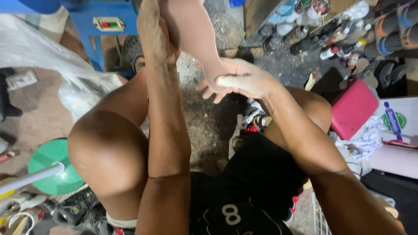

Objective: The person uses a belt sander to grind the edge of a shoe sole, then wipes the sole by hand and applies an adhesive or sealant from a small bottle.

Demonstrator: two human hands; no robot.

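I sit low with both knees up, holding a long pinkish-tan flat piece [191,30], like a sheet of sole material, out over the dusty floor. My left hand [154,39], dusted white, grips its upper part near the top edge of the view, with the forearm running straight up the middle. My right hand [244,80] closes on the lower end of the piece, thumb on top and fingers curled beneath. The top of the piece runs out of the frame.
A blue machine stand [96,39] with a red-and-green switch stands ahead on the left, with a clear plastic bag [43,56] beside it. A green round base [52,167] with a white pole lies at the lower left. A red box [352,113], white cloth [370,137] and bottles [339,48] crowd the right.
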